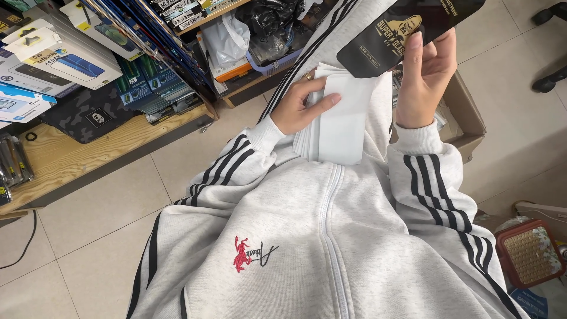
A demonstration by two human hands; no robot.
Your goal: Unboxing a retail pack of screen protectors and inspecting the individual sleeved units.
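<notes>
While the left hand (304, 103) grips a stack of white sleeves (339, 121) against the lap, long axis pointing away from the body, the right hand (426, 77) pinches a black pack (407, 29) just above and right of the stack, tilted.

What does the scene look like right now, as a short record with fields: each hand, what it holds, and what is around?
left hand: left hand grips a stack of white flat sleeves resting against the lap
right hand: right hand holds up a black flat packet, fingers over its lower edge
clothing: grey zip hoodie with black sleeve stripes
left side: wooden shelf with packaged phone accessories
right side: open cardboard box on the floor, small red stool
floor: pale tiles
</notes>
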